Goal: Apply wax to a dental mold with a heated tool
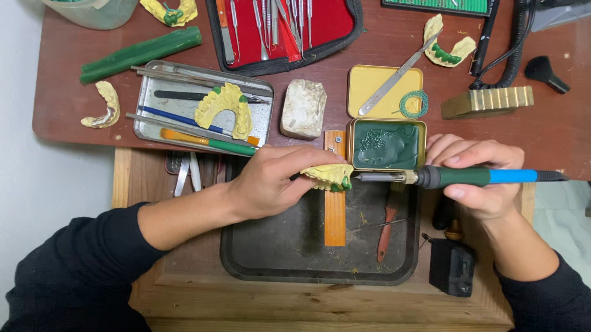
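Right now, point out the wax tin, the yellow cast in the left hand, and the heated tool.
Wax tin (386,145): head view, on the green wax.
Cast (326,174): head view, yellow edge.
Heated tool (464,175): head view, green grip.

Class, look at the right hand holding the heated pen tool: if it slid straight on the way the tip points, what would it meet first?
The right hand points the pen tool leftward; its tip would probably first meet the green wax on the yellow dental cast in the left hand.

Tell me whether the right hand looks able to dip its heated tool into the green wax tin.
Probably yes: the right hand holds the tool just beside the open wax tin, with nothing between them.
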